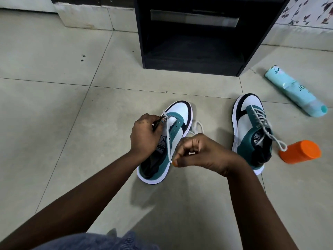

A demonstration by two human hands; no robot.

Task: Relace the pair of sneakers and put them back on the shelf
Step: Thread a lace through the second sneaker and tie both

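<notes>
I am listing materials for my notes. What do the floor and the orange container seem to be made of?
Floor: probably glazed ceramic tile, pale grey with thin dark joint lines and soft sheen.
Orange container: probably plastic, smooth, evenly coloured, matte.

Single head-worn view, facing forward and down — close over floor [54,87], shelf [198,42] beyond

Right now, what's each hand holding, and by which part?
Both hold the white lace of the left sneaker: left hand pinches it near the toe-end eyelets, right hand pinches it lower down, near the collar.
</notes>
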